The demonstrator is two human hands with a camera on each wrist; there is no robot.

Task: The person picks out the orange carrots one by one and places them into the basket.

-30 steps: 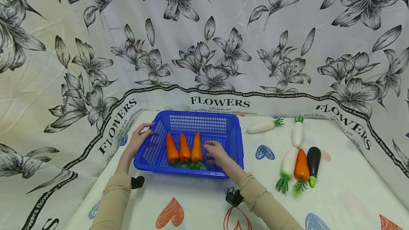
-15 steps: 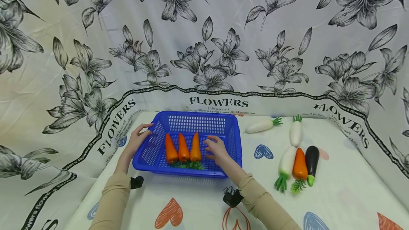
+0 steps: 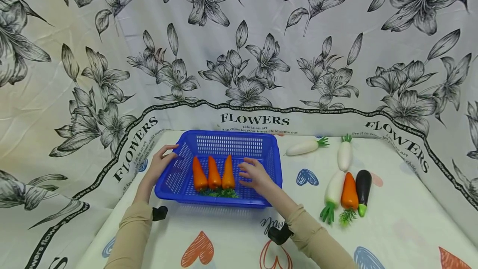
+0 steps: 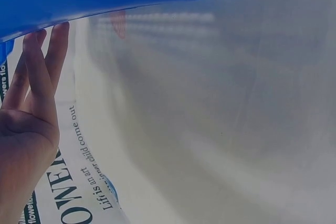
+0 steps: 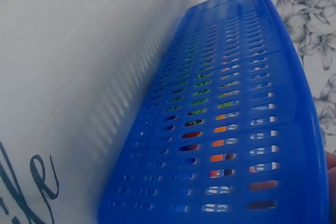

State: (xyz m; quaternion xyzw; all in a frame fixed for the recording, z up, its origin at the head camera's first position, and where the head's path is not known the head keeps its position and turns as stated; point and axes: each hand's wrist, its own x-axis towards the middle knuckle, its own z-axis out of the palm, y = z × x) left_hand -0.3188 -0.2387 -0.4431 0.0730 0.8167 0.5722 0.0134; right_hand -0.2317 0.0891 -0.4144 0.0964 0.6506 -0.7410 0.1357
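A blue plastic basket (image 3: 231,201) with slotted walls stands on the table. Three orange carrots (image 3: 214,173) lie side by side in it, tips toward the far wall and leafy green tops at the near wall. The left hand (image 3: 158,164) touches the basket's left rim. In the left wrist view, that hand's extended fingers (image 4: 59,45) reach the blue rim from below. Over the basket's right half is the right hand (image 3: 257,174), fingers loosely bent and holding nothing, just right of the rightmost carrot. In the right wrist view the near wall mostly hides the carrots.
Right of the basket lie a white radish (image 3: 303,147), a second radish (image 3: 345,156) and a third radish (image 3: 334,188). Beside them are another carrot (image 3: 349,191) and a dark eggplant (image 3: 363,188). A flower-printed curtain (image 3: 257,82) rises behind the table.
The right forearm and wrist have shifted slightly right and the right hand has turned a little. The left hand, basket and carrots keep their places; the head view has drifted slightly.
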